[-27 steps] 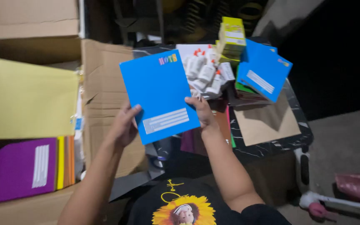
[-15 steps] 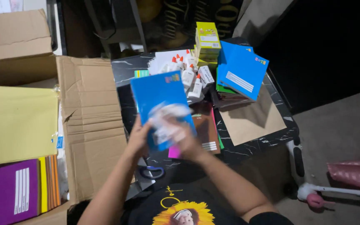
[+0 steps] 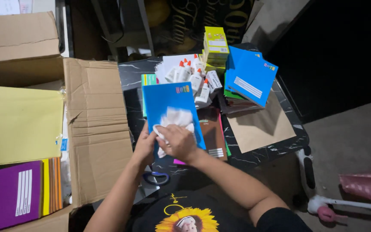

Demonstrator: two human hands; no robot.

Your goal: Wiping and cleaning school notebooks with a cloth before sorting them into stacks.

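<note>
In the head view, the right hand (image 3: 177, 141) presses a white cloth (image 3: 174, 122) on a blue notebook (image 3: 170, 114), its fingers clenched around the cloth. The left hand (image 3: 144, 146) grasps the notebook's lower left edge. Beyond the fingers, glue bottles (image 3: 194, 77) lie on the dark tabletop (image 3: 127, 81).

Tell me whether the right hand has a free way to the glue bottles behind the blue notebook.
Probably yes. The right hand lies on a white cloth on the blue notebook, and the glue bottles lie just beyond the notebook's top edge with nothing standing between. It would have to let go of the cloth.
</note>
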